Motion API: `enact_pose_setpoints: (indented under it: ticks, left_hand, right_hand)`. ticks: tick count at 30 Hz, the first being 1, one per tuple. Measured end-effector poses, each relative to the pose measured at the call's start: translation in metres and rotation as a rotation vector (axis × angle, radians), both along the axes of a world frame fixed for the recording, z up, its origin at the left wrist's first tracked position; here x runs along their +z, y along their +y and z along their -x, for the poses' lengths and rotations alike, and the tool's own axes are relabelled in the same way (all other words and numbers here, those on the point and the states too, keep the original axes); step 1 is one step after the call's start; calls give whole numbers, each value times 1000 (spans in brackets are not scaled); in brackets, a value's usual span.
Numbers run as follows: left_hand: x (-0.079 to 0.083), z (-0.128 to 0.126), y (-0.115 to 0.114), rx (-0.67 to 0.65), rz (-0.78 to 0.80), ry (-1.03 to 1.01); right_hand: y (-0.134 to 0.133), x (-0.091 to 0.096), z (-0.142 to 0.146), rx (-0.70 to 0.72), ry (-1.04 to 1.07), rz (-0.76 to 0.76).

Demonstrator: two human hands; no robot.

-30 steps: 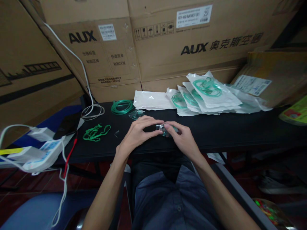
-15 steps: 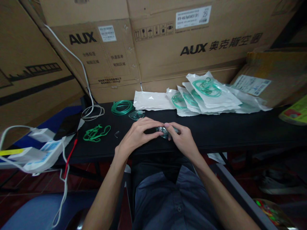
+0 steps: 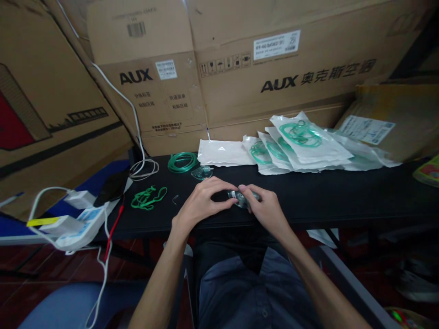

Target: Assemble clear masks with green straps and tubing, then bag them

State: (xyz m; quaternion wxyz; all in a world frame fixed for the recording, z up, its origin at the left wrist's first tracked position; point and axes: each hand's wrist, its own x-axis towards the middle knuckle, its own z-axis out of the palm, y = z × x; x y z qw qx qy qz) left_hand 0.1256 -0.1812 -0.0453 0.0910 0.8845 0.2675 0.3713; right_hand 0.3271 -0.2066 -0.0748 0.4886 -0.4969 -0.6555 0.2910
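Note:
Near the front edge of the black table I hold a small clear plastic oxygen mask (image 3: 241,199) with a shiny strip at its left end. My left hand (image 3: 209,198) pinches that end between thumb and fingertips. My right hand (image 3: 262,203) is closed around the other side, its thumb pressed on top; the fingers cover much of the mask. Beyond my left hand lies a second clear mask (image 3: 202,172) with a connector, beside a coil of green tubing (image 3: 182,162). A bunched green elastic strap (image 3: 147,198) and a tiny clear curved piece (image 3: 175,199) lie further left.
White packets with green tubing (image 3: 302,137) are piled at the back right, beside a flat white packet (image 3: 224,153). Large cardboard boxes (image 3: 236,100) stand behind the table. At left are a power strip (image 3: 84,226), cables and a dark phone (image 3: 111,188).
The camera view has shifted, so the whole scene sits slightly lower and further right. Both hands keep their hold on the mask, with the right fingers and thumb slightly shifted.

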Motion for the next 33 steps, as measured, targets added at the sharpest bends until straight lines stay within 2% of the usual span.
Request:
enact_pose_setpoints:
  ticks: [5,8,14,18,21,27,33]
  left_hand:
    - [4,0,-3,20,-30,21]
    - [6,8,-5,62,9,-14]
    - [3,59,-13,217,145,48]
    - [-2,98,-19,349,150,170]
    - [-4,118,-20,416,147,251]
    - [-4,139,-17,481,171,346]
    - [-2,146,-20,498,189,399]
  right_hand:
    - [-1,2,4,-50,-14,-9]
    - [-1,2,6,-61,-21,-13]
    - [-2,1,8,-48,-29,-21]
    - [-3,0,7,-9,-36,-29]
    - [-3,-2,6,20,-45,-33]
    - [-4,-2,6,45,-49,-35]
    - [-5,0,5,59,-41,-32]
